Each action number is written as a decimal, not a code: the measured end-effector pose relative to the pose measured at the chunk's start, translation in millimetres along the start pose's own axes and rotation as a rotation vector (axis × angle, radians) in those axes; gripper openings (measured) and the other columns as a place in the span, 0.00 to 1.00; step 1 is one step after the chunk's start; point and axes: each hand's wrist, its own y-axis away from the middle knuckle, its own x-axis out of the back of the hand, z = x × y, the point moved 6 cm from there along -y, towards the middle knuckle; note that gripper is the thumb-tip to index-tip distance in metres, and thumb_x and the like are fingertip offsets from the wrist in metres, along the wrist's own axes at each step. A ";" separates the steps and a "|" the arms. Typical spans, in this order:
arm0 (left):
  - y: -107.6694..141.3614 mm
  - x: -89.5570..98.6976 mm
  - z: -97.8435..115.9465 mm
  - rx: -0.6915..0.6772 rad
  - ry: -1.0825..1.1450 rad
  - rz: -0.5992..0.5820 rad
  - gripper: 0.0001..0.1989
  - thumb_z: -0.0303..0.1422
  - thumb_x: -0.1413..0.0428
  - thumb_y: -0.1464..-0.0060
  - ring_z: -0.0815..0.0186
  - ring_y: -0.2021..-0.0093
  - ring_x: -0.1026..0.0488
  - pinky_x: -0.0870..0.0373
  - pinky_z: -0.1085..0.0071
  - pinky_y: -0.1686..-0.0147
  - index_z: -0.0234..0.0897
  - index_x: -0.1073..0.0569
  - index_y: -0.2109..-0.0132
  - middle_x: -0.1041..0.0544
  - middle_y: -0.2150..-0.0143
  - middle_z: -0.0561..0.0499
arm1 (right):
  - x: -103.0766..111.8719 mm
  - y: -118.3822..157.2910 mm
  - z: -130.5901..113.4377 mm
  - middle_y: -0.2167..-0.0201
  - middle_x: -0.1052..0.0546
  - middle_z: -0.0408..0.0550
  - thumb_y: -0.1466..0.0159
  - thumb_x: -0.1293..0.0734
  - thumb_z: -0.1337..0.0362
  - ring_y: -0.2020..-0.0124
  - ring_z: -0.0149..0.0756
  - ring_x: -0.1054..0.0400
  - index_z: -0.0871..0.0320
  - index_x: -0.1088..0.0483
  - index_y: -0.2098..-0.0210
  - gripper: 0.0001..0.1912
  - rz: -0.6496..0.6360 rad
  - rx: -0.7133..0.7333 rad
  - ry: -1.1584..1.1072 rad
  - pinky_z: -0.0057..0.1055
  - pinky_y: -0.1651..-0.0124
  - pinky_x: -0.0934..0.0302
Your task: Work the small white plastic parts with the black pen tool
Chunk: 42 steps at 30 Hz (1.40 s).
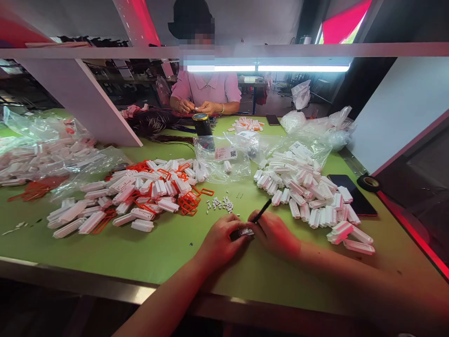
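Observation:
My left hand point(224, 238) is closed around a small white connector housing point(246, 231), mostly hidden by the fingers. My right hand point(275, 234) grips a thin black pen-like tool point(263, 210), its upper end slanting up to the right; its lower tip is hidden at the housing. Just beyond the hands lies a scatter of tiny white plugs point(228, 204). Two thin metal pins point(240, 195) rest near them. White connector housings point(312, 189) are heaped to the right. To the left, more housings point(122, 187) lie mixed with orange-red rectangular frames point(189, 202).
Clear plastic bags point(228, 154) with labels lie behind the heaps. A black can point(202, 125) stands at the back, before a co-worker point(206, 89) handling a small part. On the right are a dark phone point(354, 194) and a roll of black tape point(370, 182). A shelf point(224, 50) crosses above.

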 end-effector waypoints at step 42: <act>-1.1 -5.2 -2.2 0.038 0.020 -0.026 0.06 0.36 0.37 0.44 0.64 0.62 0.26 0.31 0.70 0.60 0.40 0.18 0.61 0.24 0.64 0.50 | 6.3 8.2 3.9 0.70 0.22 0.48 0.27 0.41 0.57 0.69 0.38 0.28 0.55 0.32 0.65 0.13 0.100 -0.058 -0.078 0.33 0.63 0.33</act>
